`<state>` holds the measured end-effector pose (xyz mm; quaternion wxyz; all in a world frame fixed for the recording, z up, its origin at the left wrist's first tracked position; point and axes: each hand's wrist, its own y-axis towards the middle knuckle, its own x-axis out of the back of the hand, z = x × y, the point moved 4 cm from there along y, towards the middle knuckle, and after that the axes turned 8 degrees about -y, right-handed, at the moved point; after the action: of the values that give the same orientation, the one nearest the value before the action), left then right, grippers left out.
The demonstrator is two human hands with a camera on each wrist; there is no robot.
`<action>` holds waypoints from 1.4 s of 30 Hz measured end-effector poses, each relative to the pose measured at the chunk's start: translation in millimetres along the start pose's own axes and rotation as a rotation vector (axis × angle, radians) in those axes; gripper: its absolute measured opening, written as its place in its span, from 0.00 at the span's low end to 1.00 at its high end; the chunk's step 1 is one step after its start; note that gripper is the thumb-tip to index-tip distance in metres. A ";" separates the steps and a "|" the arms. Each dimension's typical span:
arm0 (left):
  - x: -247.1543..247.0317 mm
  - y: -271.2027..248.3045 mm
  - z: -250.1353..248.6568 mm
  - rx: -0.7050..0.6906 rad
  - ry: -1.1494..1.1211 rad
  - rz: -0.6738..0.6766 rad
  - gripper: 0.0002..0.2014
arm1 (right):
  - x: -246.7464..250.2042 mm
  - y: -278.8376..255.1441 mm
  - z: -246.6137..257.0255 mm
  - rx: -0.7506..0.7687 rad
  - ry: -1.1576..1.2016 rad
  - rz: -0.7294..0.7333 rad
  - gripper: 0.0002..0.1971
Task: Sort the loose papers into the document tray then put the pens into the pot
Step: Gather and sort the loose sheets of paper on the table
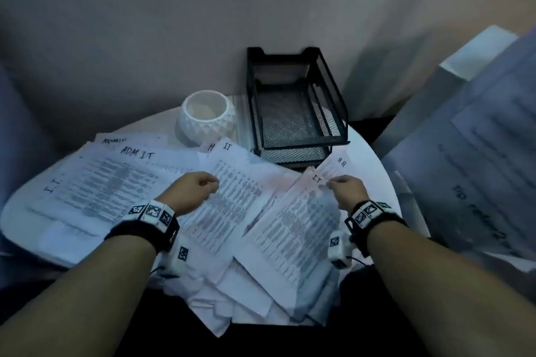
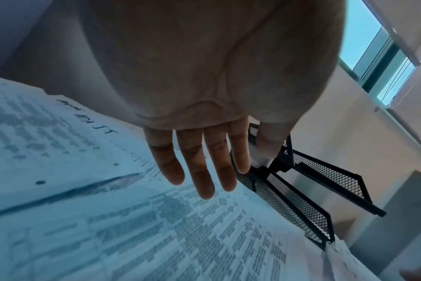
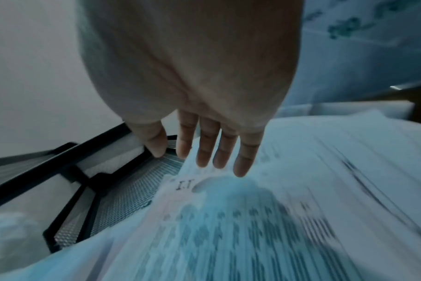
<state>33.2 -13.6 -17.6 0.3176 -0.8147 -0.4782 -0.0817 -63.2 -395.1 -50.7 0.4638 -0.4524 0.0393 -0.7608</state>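
Loose printed papers [image 1: 110, 182] cover a round white table [image 1: 377, 182]; several carry handwritten marks such as "ADM IT" and "IT". A black mesh document tray [image 1: 336, 90] with two tiers stands at the back, and its upper tier holds nothing. Left of it sits a white faceted pot [image 1: 207, 122]. My left hand [image 1: 213, 182] hovers with straight fingers [image 2: 204, 180] over a middle sheet [image 1: 232, 206]. My right hand [image 1: 332, 184] touches the top edge of an "I.T" sheet [image 3: 228, 218] with straight fingers [image 3: 204, 157], close to the tray [image 3: 123, 192]. I see no pens.
More printed sheets [image 1: 464, 168] lie on a raised surface at the right, beside the table. Papers [image 1: 232, 307] overhang the table's front edge. A wall stands right behind the tray and pot. A window [image 2: 368, 38] shows in the left wrist view.
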 end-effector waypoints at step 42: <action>-75.8 -42.7 -18.6 -0.148 -0.038 -0.060 0.29 | 36.7 -56.3 -41.8 0.306 0.440 -0.281 0.17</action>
<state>-39.2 -65.3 -17.4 0.2447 -0.8227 -0.5010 -0.1108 -137.2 -405.4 -24.3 0.3969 -0.2026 -0.0394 -0.8944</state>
